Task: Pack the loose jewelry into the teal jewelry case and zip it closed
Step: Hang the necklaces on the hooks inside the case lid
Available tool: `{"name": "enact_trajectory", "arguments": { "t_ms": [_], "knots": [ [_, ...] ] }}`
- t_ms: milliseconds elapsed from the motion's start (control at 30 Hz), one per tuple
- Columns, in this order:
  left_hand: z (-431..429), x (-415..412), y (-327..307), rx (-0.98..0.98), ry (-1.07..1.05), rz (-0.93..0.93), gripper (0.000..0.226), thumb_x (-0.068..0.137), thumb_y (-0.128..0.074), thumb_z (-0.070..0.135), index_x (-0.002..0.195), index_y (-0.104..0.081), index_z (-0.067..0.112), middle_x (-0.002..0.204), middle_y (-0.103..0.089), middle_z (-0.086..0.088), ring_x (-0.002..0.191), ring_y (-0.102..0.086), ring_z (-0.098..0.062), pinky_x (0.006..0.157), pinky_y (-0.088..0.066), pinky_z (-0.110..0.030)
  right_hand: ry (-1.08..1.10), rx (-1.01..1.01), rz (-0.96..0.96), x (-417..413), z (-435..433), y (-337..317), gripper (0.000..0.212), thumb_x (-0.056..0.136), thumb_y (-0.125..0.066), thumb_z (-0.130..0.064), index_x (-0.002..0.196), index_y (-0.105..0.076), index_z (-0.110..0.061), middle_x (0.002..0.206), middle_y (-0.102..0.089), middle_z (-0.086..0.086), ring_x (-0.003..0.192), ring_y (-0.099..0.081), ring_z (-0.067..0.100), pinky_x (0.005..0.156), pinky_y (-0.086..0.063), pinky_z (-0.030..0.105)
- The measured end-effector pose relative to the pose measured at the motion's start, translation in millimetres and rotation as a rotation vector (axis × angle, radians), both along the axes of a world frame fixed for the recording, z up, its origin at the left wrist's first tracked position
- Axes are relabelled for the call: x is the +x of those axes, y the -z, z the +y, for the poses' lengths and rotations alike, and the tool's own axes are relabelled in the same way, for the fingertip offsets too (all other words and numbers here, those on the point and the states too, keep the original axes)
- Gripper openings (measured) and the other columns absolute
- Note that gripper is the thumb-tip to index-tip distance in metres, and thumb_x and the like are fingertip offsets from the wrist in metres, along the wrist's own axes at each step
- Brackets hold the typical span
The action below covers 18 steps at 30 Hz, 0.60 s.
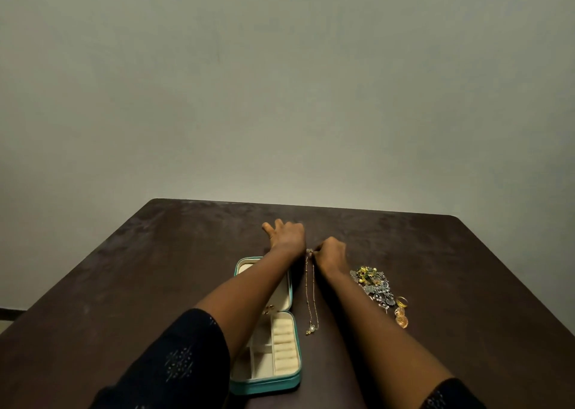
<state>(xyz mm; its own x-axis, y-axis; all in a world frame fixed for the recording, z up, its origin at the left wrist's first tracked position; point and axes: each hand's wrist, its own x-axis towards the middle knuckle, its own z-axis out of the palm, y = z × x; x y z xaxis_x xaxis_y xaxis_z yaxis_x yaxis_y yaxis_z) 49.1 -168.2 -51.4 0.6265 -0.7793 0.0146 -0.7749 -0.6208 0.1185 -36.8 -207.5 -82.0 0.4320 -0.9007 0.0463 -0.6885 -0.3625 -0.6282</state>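
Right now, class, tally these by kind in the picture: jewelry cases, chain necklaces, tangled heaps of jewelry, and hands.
teal jewelry case: 1
gold chain necklace: 1
tangled heap of jewelry: 1
hands: 2 (left hand, right hand)
Total: 5

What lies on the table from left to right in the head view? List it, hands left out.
teal jewelry case → gold chain necklace → heap of silver and gold jewelry → small gold pieces

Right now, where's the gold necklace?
Head view: necklace lies on the table between teal case and right forearm, far end pinched by the right hand.
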Motion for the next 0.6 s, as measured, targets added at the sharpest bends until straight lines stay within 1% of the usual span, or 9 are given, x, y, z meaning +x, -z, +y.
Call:
{"name": "enact_trajectory", "arguments": {
  "t_ms": [67, 200, 333, 400, 433, 467, 500, 533, 600],
  "knots": [
    [-4, 0, 3, -0.003, -0.009, 0.023, 0.033, 0.085, -0.061, 0.021, 0.118, -0.056, 0.017, 0.122, -0.059, -0.009, 0.124, -0.038, -0.03, 0.102, -0.02, -0.055, 0.019, -0.016, 0.01, 3, -1, 1, 0.017, 0.084, -0.058, -0.01, 0.089, -0.071, 0.001, 0.095, -0.068, 0.023, 0.091, -0.064, 0.037, 0.067, -0.046, 0.034],
    [-9, 1, 5, -0.017, -0.015, 0.045, 0.032, 0.086, -0.062, 0.022, 0.117, -0.057, 0.015, 0.122, -0.059, -0.01, 0.123, -0.039, -0.029, 0.102, -0.022, -0.054, 0.036, -0.028, 0.012, 6, -3, 1, 0.017, 0.085, -0.057, -0.011, 0.092, -0.069, -0.001, 0.1, -0.067, 0.023, 0.096, -0.063, 0.038, 0.072, -0.049, 0.036],
    [-11, -2, 4, -0.008, 0.018, 0.055, 0.033, 0.086, -0.061, 0.021, 0.118, -0.057, 0.013, 0.123, -0.058, -0.011, 0.125, -0.039, -0.029, 0.102, -0.022, -0.054, -0.015, -0.025, 0.069, 3, -2, -3, 0.023, 0.09, -0.053, -0.012, 0.097, -0.065, 0.006, 0.107, -0.064, 0.027, 0.104, -0.06, 0.039, 0.079, -0.047, 0.039],
    [-12, -1, 4, 0.013, 0.032, 0.066, 0.033, 0.087, -0.059, 0.023, 0.118, -0.056, 0.013, 0.124, -0.057, -0.011, 0.125, -0.039, -0.03, 0.102, -0.022, -0.053, -0.035, 0.022, 0.04, 2, -6, -4, 0.026, 0.092, -0.047, -0.01, 0.094, -0.064, 0.01, 0.106, -0.063, 0.029, 0.104, -0.059, 0.039, 0.08, -0.045, 0.039],
    [-12, -1, 3, 0.026, 0.04, 0.077, 0.036, 0.087, -0.059, 0.026, 0.121, -0.056, 0.012, 0.125, -0.057, -0.012, 0.125, -0.039, -0.03, 0.102, -0.022, -0.052, -0.041, 0.056, 0.016, 1, -9, -6, 0.027, 0.093, -0.046, -0.01, 0.087, -0.065, 0.009, 0.101, -0.063, 0.03, 0.1, -0.06, 0.037, 0.078, -0.044, 0.038],
    [-11, -2, 1, 0.041, 0.051, 0.093, 0.04, 0.088, -0.059, 0.03, 0.123, -0.055, 0.01, 0.125, -0.056, -0.012, 0.126, -0.039, -0.03, 0.102, -0.022, -0.052, -0.047, 0.098, -0.016, 0, -12, -7, 0.028, 0.092, -0.047, -0.009, 0.075, -0.064, 0.004, 0.089, -0.063, 0.028, 0.091, -0.06, 0.033, 0.073, -0.042, 0.036],
    [-9, -3, -2, 0.051, 0.062, 0.112, 0.041, 0.088, -0.058, 0.033, 0.121, -0.056, 0.009, 0.124, -0.057, -0.012, 0.125, -0.04, -0.03, 0.102, -0.022, -0.052, -0.061, 0.139, -0.058, -2, -14, -9, 0.032, 0.091, -0.048, -0.007, 0.061, -0.057, -0.004, 0.073, -0.058, 0.021, 0.078, -0.056, 0.027, 0.067, -0.038, 0.033],
    [-7, -4, -6, 0.042, 0.076, 0.133, 0.037, 0.087, -0.058, 0.033, 0.115, -0.059, 0.008, 0.121, -0.058, -0.013, 0.123, -0.043, -0.03, 0.102, -0.022, -0.052, -0.074, 0.185, -0.118, -2, -16, -10, 0.036, 0.089, -0.049, -0.004, 0.054, -0.049, -0.01, 0.062, -0.052, 0.013, 0.067, -0.051, 0.023, 0.062, -0.035, 0.031],
    [-2, -5, -13, -0.036, 0.118, 0.221, 0.019, 0.087, -0.054, 0.025, 0.093, -0.065, 0.011, 0.106, -0.063, -0.013, 0.112, -0.053, -0.029, 0.099, -0.026, -0.048, -0.076, 0.317, -0.323, -8, -16, -14, 0.037, 0.089, -0.045, 0.005, 0.056, -0.045, -0.012, 0.055, -0.047, 0.007, 0.048, -0.048, 0.014, 0.052, -0.037, 0.027]
  ]
}}
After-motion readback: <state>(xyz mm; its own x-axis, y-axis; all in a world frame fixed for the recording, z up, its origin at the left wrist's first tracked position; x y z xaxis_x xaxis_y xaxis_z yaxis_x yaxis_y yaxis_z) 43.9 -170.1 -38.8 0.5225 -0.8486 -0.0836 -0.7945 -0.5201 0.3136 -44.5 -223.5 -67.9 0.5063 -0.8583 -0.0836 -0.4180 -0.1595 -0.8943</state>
